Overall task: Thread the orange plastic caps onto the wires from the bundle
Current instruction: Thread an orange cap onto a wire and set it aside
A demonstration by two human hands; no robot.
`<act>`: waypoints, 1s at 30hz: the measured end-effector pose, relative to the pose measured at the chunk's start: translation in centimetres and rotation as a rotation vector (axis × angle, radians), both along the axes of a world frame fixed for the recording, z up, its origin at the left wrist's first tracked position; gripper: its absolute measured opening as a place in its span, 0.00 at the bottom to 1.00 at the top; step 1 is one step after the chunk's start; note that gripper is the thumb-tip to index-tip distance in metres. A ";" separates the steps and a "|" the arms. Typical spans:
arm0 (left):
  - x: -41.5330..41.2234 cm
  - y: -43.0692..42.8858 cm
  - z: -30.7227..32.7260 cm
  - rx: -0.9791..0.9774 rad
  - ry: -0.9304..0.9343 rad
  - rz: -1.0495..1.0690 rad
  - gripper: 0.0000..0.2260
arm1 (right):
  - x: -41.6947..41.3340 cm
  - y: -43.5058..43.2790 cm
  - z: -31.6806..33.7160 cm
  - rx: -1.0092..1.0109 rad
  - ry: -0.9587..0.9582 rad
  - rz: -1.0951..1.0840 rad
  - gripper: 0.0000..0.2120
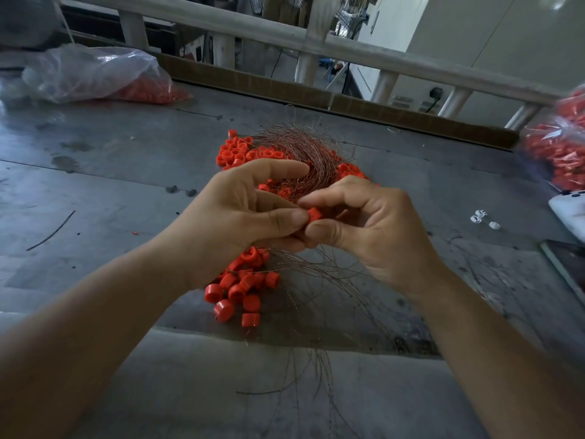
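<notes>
Grey scuffed worktable (110, 185). Nearest, stray wire strands (316, 359) fan toward its front edge, with a cap cluster (243, 289) just beyond, below the left wrist. Above that the hands meet. The right hand (370, 223) pinches one orange cap (314, 214) between index finger and thumb. The left hand (240, 217) has its thumb tip against the same cap, lower fingers curled, index straight out; cannot tell if it grips a wire. Behind the hands, the coiled wire bundle (297, 147) lies on a loose cap pile (235, 150). Farther back is a clear bag of caps (95, 74) at far left and another bag (560, 147) at far right, with a white railing (348, 47) behind.
</notes>
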State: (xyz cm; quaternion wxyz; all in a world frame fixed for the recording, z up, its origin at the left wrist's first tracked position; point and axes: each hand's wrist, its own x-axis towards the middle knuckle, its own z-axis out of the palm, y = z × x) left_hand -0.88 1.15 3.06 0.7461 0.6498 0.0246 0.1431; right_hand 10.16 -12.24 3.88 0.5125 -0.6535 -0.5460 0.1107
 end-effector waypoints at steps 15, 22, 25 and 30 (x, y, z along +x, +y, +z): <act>0.0 0.2 0.1 -0.011 -0.013 -0.015 0.21 | 0.2 0.0 0.1 0.004 0.008 0.042 0.13; 0.1 0.6 0.4 -0.175 -0.059 0.009 0.21 | -0.1 0.1 -0.1 -0.081 0.287 0.148 0.15; 0.1 1.0 0.4 -0.257 -0.083 0.008 0.18 | -0.1 0.2 0.1 -0.092 0.348 0.107 0.13; 0.0 1.2 0.7 -0.216 -0.115 0.071 0.13 | 0.2 -0.3 0.9 -0.067 0.320 0.024 0.04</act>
